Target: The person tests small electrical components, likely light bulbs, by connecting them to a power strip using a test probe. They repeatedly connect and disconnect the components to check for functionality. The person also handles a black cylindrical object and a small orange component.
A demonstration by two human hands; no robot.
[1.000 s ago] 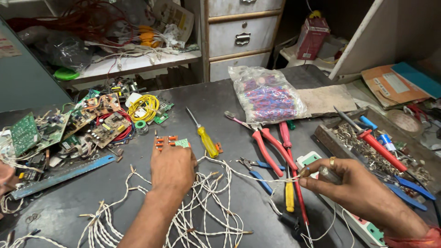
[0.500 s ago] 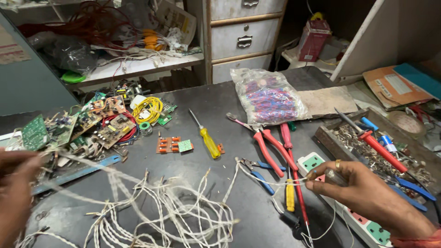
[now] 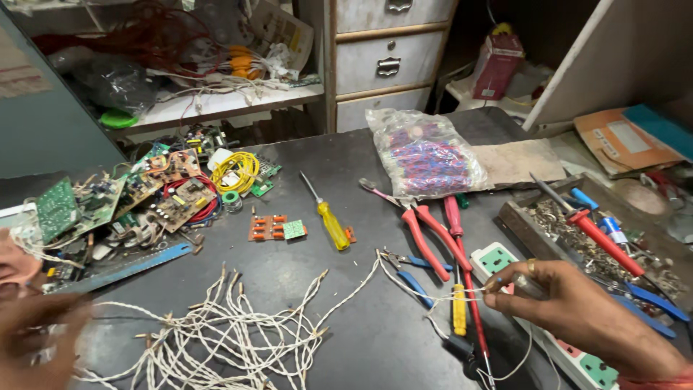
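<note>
right hand [image 3: 577, 318] pinches a white wire [image 3: 404, 278]; blurred left hand [image 3: 36, 332], grip unclear.

My electronics repair workshop: a dark workbench [image 3: 346, 166] strewn with circuit boards [image 3: 173, 191], red-handled pliers [image 3: 422, 231], a yellow screwdriver [image 3: 332, 224], twisted white wires [image 3: 231, 332] and a tray of small parts [image 3: 577, 242], beside worn metal drawers [image 3: 386, 61].

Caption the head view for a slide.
Right hand pinches a white twisted wire over a cluttered workbench; blurred left hand beside the wire pile.
</note>
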